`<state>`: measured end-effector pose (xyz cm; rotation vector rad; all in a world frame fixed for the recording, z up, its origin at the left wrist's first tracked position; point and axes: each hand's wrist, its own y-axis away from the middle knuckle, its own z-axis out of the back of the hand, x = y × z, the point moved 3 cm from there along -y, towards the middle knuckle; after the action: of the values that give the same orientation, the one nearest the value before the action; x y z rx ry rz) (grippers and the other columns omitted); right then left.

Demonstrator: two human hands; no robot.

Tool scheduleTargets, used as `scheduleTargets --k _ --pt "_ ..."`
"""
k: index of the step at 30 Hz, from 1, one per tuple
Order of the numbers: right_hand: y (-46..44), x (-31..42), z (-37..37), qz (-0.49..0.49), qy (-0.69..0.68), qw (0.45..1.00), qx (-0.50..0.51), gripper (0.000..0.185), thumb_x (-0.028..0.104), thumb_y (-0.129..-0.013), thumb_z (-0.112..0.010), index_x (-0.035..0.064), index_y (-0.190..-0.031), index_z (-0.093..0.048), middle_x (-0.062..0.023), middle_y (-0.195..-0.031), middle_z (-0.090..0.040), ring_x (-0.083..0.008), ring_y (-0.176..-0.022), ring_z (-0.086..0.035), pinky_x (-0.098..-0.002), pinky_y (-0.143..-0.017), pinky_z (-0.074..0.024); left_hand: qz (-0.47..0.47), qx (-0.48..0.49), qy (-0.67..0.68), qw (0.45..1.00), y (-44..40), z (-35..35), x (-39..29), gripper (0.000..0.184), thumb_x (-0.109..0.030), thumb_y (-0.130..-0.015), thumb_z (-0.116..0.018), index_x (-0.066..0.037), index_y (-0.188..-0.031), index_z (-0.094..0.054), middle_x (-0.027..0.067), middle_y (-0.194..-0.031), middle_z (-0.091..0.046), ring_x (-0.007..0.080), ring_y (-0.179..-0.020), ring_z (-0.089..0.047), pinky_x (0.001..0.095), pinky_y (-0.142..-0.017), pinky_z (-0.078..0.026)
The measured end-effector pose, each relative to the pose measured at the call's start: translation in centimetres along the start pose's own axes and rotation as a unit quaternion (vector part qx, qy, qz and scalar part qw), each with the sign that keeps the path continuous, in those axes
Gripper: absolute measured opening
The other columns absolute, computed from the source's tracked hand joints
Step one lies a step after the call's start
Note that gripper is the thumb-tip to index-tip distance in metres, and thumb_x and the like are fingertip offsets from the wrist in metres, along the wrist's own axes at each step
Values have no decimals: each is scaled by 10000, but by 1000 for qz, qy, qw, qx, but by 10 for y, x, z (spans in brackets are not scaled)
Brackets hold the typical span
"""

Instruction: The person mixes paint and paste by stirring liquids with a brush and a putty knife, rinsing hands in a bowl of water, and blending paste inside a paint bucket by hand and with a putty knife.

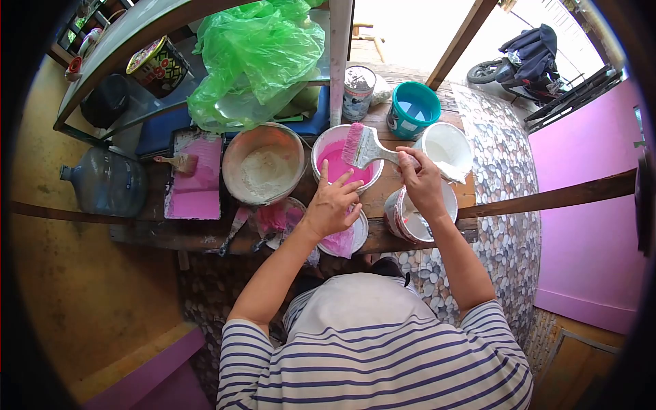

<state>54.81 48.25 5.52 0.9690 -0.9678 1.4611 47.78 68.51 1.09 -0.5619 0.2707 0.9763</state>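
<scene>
My right hand (422, 181) grips the handle of a wide paintbrush (369, 147), whose bristles are coated in pink. The brush is held over a white bucket (375, 183) with pink paint (331, 158) inside. My left hand (333, 206) is at the near side of that bucket, fingers spread, with nothing in it; whether it touches the rim I cannot tell. Below the left hand sits a round white lid (361, 234) with a pink-stained plastic bag (337, 243) on it.
Left of the pink paint stand a bucket of pale powder (265, 167) and a paint tray (193, 205) with a smaller brush (179, 162). To the right are two white buckets (447, 141) (403, 225), a teal bucket (415, 109) and a paint can (359, 92). A green plastic bag (260, 55) hangs behind.
</scene>
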Motion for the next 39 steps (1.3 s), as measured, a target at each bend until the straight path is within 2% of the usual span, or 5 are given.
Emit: scheduleTargets --k 27,30,33,35,39 --pt "3 2 -4 5 14 1000 14 273 246 -1009 -618 8 -1120 -694 -42 -752 -656 -80 -642 -587 -266 -575 -472 2 5 14 1000 -3 3 8 137 -234 -818 -707 -98 -826 -718 50 -1223 -681 305 -1252 -568 694 -1185 -84" --pt "2 -1 -3 9 18 999 29 283 248 -1019 -615 13 -1160 -685 0 -748 -630 -44 -619 -536 -219 -550 -433 -3 1 23 1000 -2 3 10 133 -230 -815 -711 -98 -829 -714 51 -1224 -678 298 -1241 -574 691 -1186 -95" --pt "2 -1 -2 26 35 998 42 260 228 -1017 -615 12 -1146 -683 -7 -783 -639 -55 -658 -547 -228 -583 -446 7 13 31 999 -3 4 12 121 -229 -812 -724 -108 -815 -722 50 -1274 -673 319 -1251 -581 693 -1181 -100" --pt "2 4 -3 123 69 989 40 259 223 -992 -640 -5 -1105 -686 -96 -812 -669 -142 -637 -587 -310 -664 -495 8 17 36 999 -4 5 13 121 -230 -813 -724 -108 -818 -723 52 -1279 -671 315 -1256 -581 694 -1180 -101" --pt "4 11 -3 150 96 983 51 249 213 -987 -644 -8 -1096 -677 -123 -814 -661 -184 -655 -589 -337 -708 -498 9 19 35 999 -3 7 15 123 -233 -813 -725 -110 -822 -726 59 -1268 -677 306 -1262 -582 692 -1181 -99"
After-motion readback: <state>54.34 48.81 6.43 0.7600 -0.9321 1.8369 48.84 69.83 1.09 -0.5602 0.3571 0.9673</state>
